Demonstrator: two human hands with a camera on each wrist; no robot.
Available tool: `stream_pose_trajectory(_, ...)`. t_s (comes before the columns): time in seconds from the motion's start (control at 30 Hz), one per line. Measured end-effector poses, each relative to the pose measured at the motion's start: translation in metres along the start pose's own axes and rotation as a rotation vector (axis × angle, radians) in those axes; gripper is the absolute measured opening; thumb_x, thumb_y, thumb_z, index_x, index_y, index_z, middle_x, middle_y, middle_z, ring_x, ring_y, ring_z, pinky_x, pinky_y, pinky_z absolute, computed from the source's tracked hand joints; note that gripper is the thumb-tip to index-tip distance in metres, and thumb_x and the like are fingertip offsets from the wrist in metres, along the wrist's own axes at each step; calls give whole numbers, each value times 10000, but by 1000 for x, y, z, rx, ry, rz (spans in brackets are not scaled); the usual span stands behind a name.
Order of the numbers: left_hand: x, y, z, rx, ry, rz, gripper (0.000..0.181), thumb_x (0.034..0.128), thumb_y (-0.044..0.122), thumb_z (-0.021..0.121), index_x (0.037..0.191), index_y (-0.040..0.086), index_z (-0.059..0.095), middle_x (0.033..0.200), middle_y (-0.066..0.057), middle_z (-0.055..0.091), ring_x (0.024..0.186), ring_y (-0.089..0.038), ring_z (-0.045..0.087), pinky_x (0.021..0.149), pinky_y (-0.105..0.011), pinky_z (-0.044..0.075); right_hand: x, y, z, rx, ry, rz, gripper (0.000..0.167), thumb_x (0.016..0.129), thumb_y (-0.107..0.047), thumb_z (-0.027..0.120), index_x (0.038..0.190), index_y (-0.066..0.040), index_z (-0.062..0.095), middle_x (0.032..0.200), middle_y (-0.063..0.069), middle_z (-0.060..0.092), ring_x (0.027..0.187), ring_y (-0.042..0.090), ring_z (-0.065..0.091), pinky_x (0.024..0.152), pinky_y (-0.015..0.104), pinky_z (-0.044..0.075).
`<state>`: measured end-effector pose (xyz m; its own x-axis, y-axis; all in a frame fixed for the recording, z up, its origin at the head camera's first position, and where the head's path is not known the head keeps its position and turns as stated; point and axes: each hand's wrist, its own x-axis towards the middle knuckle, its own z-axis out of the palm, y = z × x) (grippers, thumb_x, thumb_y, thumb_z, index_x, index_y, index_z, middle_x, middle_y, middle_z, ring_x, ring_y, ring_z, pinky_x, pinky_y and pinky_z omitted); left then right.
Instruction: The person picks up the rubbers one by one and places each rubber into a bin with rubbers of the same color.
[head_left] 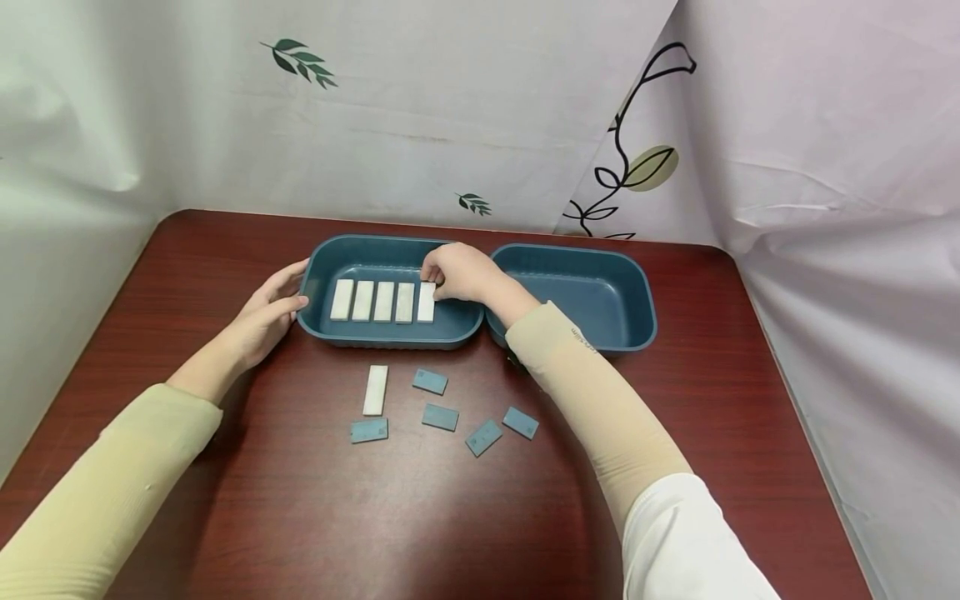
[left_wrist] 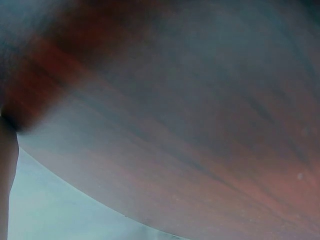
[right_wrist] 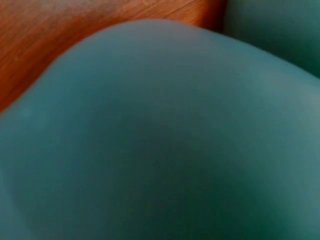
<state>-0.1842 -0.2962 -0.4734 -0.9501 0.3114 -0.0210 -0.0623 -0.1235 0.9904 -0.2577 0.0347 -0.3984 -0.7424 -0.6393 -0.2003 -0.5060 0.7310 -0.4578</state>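
Observation:
In the head view my left hand (head_left: 264, 317) holds the left end of a blue oblong tub (head_left: 390, 342), thumb over the rim and fingers along the outer wall. Several white rectangular tiles (head_left: 363, 301) lie in a row inside it. At the row's right end, my right hand (head_left: 467, 273) reaches into the tub and pinches another white tile (head_left: 426, 303) by its upper right part. The left wrist view is blurred and shows no fingers. A blurred blue-green curved surface (right_wrist: 160, 125) fills most of the right wrist view.
A second blue tub (head_left: 573, 302) stands against the first on the right, partly behind my right forearm. On the brown table (head_left: 315, 508), in front of the tubs, lie one white tile (head_left: 376, 390) and several small blue-grey tiles (head_left: 440, 417). A patterned white sheet (head_left: 390, 108) hangs behind.

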Motion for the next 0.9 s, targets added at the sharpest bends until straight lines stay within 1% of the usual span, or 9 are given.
stream_pose_trajectory(0.23,0,0,0,-1,1,-7,543,1092,12,465,1596,201,402,1491,124,474,1344,-5,460,1053,-151,365,2,1,2,-33,-6,-8,353,963,-136,806,1300,-75,722,1270,99,725,1183,225,665,1036,329,536)
stream_pose_trajectory(0.5,0,0,0,-1,2,0,538,1087,6,466,1584,206,418,1484,124,488,1337,1,474,1052,-142,374,2,2,4,-62,-21,-17,353,973,-153,796,1313,-98,717,1298,81,714,1193,214,661,1035,324,536)
stream_pose_trajectory(0.73,0,0,0,-1,-4,-5,536,1089,10,464,1584,209,414,1492,133,480,1353,5,451,1060,-142,357,2,2,7,-86,-13,-29,346,973,-169,800,1304,-106,721,1296,81,705,1188,210,659,1029,324,536)
stream_pose_trajectory(0.9,0,0,0,-22,-4,0,532,1084,-6,457,1570,210,431,1487,127,489,1346,-2,457,1060,-151,356,2,3,8,-92,-4,-32,335,975,-173,798,1296,-112,726,1282,73,708,1178,205,658,1025,323,536)
